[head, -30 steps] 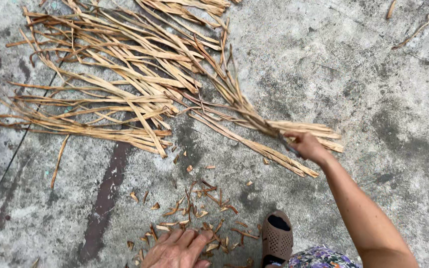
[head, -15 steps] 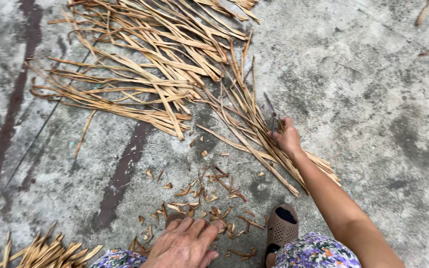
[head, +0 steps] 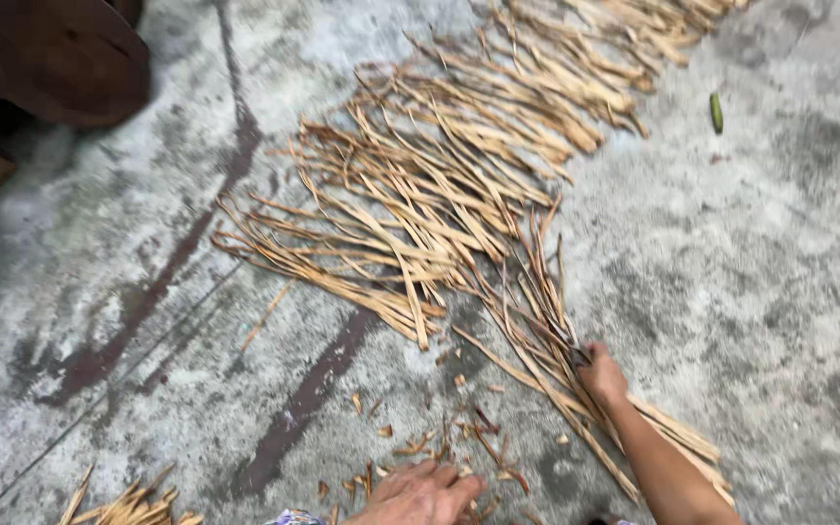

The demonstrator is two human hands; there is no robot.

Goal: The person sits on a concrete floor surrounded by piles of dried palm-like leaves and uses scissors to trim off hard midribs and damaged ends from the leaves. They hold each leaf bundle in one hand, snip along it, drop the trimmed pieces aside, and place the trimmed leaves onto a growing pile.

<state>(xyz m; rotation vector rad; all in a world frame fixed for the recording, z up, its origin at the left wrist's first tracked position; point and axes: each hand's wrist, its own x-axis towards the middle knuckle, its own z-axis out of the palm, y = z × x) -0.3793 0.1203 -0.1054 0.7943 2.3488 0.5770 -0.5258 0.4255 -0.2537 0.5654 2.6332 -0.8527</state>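
Long dry tan strips (head: 439, 194) lie spread in a wide fan across the concrete floor (head: 751, 282). My right hand (head: 600, 374) is closed around a few of those strips near their lower ends, with a thin dark object partly showing in its grip. My left hand (head: 420, 494) rests flat on the floor at the bottom edge, fingers together, among small broken strip scraps (head: 439, 447).
A dark brown rounded object (head: 51, 58) sits at the top left corner. More strip ends (head: 128, 506) poke in at the bottom left. A small green pod (head: 717, 112) lies at the upper right. Dark stains (head: 157, 292) streak the concrete.
The view has swung up and left, revealing the dark object at top left. My right hand has slid along the strips and still grips them. My left hand stays on the floor.
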